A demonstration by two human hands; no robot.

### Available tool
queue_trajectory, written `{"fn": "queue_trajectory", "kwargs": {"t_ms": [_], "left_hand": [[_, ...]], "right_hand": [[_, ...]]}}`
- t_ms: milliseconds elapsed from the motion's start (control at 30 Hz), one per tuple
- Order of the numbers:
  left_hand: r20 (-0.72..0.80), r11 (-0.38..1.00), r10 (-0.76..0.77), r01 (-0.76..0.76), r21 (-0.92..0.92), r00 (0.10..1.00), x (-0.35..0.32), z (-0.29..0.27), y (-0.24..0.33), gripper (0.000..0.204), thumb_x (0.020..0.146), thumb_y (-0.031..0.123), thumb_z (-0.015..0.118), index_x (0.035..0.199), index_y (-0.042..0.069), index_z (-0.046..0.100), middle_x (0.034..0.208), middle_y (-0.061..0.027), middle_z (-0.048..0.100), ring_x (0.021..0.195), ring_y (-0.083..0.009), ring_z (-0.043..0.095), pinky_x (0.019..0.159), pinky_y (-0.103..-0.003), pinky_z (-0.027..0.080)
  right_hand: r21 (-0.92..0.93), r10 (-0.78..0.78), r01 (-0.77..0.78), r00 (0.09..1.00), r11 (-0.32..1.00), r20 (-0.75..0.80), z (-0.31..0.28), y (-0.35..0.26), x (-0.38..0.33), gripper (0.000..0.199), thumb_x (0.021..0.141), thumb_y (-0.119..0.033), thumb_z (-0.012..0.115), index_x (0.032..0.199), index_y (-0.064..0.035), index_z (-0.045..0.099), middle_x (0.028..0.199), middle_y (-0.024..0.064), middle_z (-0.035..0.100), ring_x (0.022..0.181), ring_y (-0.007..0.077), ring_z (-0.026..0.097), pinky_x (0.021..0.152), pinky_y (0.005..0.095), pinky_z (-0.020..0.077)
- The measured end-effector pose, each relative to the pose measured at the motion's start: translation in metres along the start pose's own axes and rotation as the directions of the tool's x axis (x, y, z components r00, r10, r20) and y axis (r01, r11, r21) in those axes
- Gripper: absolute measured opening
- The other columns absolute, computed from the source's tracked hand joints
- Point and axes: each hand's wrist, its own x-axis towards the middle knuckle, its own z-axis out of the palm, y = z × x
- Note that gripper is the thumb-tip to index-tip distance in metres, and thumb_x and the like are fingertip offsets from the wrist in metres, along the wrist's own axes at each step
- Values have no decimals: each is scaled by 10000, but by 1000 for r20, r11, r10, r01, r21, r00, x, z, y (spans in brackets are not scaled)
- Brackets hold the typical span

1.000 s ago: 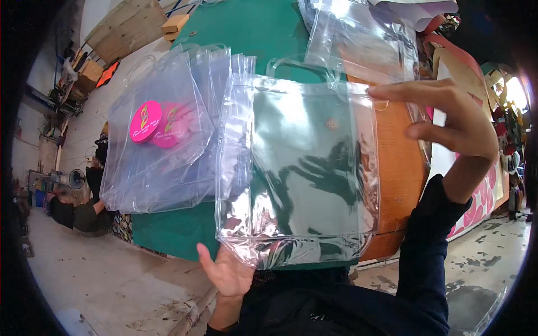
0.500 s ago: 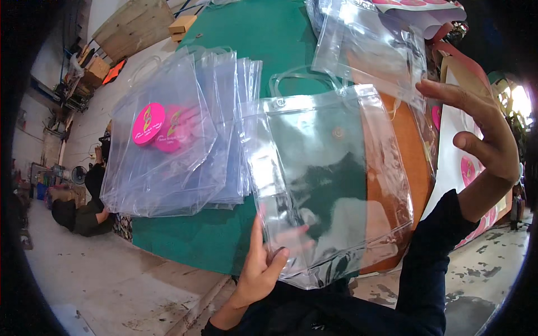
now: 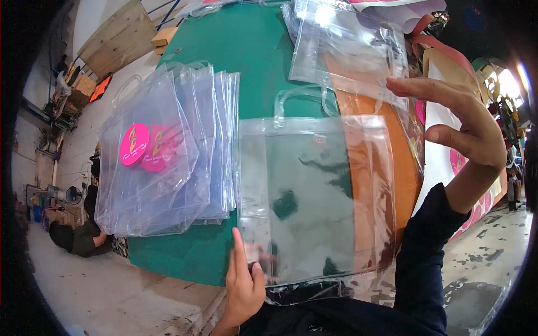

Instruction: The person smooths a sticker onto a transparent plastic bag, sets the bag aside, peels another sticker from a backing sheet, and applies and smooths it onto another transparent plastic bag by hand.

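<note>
A clear plastic bag (image 3: 314,201) with see-through loop handles lies flat in front of me, over the green and brown table. My left hand (image 3: 245,285) grips its lower left corner, thumb on the near face and some fingers showing faintly through the plastic. Raised at the right, my right hand (image 3: 468,120) is empty, thumb and fingers apart, near a pile of clear plastic bags (image 3: 350,47). To the left is a stack of clear bags (image 3: 193,201); a round pink sticker (image 3: 134,144) shows on the top one, with another pink round behind it.
The green table (image 3: 224,33) stretches away from me. Sheets of pink round stickers (image 3: 457,159) hang at the right edge. A person (image 3: 81,232) crouches on the floor at far left, near a fan (image 3: 73,195). A wooden board (image 3: 117,39) stands at the back left.
The bag under my left hand has been lowered and turned to lie straighter and flatter. The left hand has moved down and left with it; the right hand stays raised and open.
</note>
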Motion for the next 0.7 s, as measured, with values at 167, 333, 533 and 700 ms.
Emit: {"fn": "queue_trajectory", "kwargs": {"t_ms": [167,333,533,700], "left_hand": [[-20,389,443,-172,905,896,-1,0,6,673,849,261,614,1372,-68,347,1445,-289,249,1205,-484,377,956,-570,335],[384,190,231,-428,884,894,22,20,4,784,835,650,460,1459,207,290,1510,-288,67,1368,-531,56,992,-731,94],[405,148,243,-446,883,882,35,17,-6,757,823,654,476,1453,270,307,1523,-246,94,1373,-514,77,984,-741,96],[398,172,297,-459,872,868,36,19,-3,754,814,598,539,1446,247,326,1524,-239,106,1376,-506,90,997,-728,107]], "right_hand": [[3,-11,11,1000,1000,-11,1,6,2,670,821,-414,624,1313,15,473,1339,181,499,1263,299,465,1064,430,336],[48,22,-21,1000,999,-22,4,3,2,699,821,-462,609,1319,9,469,1348,176,491,1259,296,470,1060,431,343],[59,75,-73,997,996,-29,3,6,-1,724,812,-515,590,1324,-16,474,1347,167,493,1236,291,495,1050,434,360],[2,47,-47,997,999,-56,2,2,3,697,827,-493,585,1331,-26,469,1348,162,493,1196,282,532,1040,424,378]]}}
